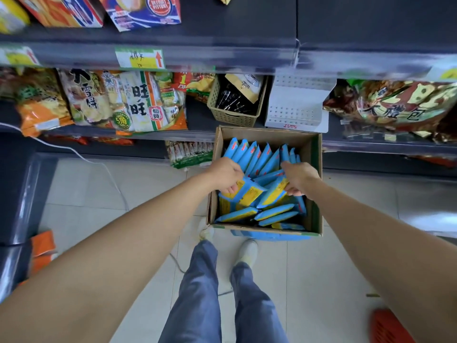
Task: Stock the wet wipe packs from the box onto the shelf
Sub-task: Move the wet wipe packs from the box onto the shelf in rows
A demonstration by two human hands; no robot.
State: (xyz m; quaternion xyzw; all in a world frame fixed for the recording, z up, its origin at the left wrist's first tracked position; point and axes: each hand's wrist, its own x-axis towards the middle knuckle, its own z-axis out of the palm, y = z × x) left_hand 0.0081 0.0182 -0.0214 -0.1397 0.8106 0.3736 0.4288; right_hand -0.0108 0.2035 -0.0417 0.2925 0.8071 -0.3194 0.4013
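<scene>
Open cardboard box (312,154) on the tiled floor, full of flat, glossy blue-yellow wipe packs (259,159). My left hand (226,175) grips one pack (243,191) mid-box; my right hand (299,178) pinches another pack (274,193), both arms stretched down.

The wet wipe packs (259,159) are stacked in the box (267,136), which is placed before the shelf (197,120), a basket (235,117) set just beyond.

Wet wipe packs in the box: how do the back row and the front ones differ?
The back row stands on edge, leaning; the front packs lie nearly flat. The back row shows red strips; the front packs show yellow. Both are mainly blue, inside the cardboard box.
</scene>
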